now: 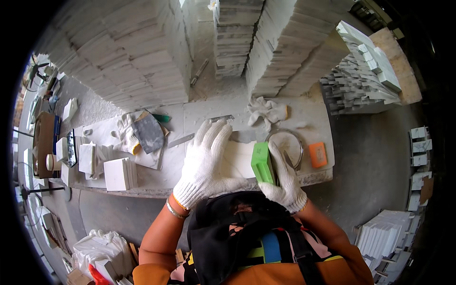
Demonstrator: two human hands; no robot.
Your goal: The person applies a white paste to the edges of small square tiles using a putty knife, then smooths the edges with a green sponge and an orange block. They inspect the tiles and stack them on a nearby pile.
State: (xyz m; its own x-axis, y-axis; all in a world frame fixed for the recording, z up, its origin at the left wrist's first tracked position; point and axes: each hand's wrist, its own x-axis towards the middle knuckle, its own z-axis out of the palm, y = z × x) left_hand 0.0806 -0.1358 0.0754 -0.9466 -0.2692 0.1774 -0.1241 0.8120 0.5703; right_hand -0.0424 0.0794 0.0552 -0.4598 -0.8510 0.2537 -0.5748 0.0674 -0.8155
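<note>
My left hand (203,164), in a white knit glove, lies flat over a pale stone piece (237,159) on the worktable, its fingers stretched forward and thumb out to the side. In my right hand (287,185), also gloved, a green hand block (262,163) is gripped, tilted on edge beside the pale piece. Just beyond the right fingers lies a round metal ring (302,148). An orange block (318,155) rests further right. A flat metal strip (180,140) lies left of the left fingers, and part of it may be hidden under them.
Tall stacks of white stone tiles (137,57) rise behind the worktable (171,118). A loose white glove (266,112) lies at the back; another glove (125,133) sits beside a dark grey slab (148,133). Small white tiles (118,174) stand at left, near a phone (71,147).
</note>
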